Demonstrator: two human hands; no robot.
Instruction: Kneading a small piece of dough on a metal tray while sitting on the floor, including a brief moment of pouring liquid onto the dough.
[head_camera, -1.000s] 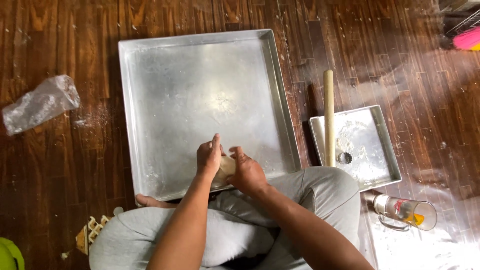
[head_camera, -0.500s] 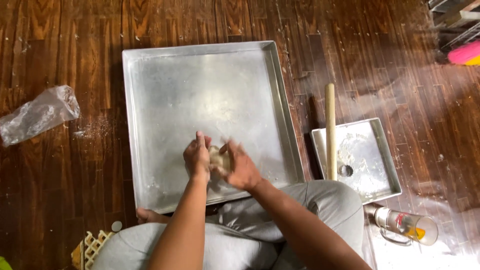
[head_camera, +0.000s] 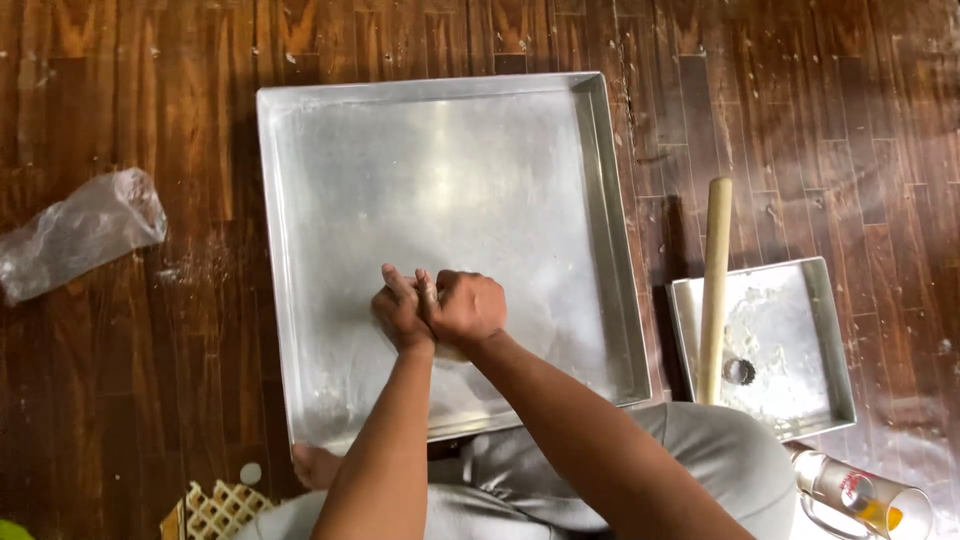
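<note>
Both of my hands are pressed together over the near part of a large square metal tray (head_camera: 330, 160) on the wooden floor. My left hand (head_camera: 398, 308) and my right hand (head_camera: 466, 305) are closed around a small pale lump of dough (head_camera: 450, 351). Only a sliver of the dough shows under my right wrist; the rest is hidden by my fingers. The hands hover at or just above the tray's floor.
A wooden rolling pin (head_camera: 714, 285) lies across a smaller floured metal tray (head_camera: 800, 340) with a small round cutter (head_camera: 738, 371) at right. A glass mug (head_camera: 865, 495) lies bottom right. A crumpled plastic bag (head_camera: 80, 232) is at left. My bent knees are at the frame's bottom.
My hands have moved farther onto the tray and closed tightly over the dough, which showed between them before. The view has shifted slightly.
</note>
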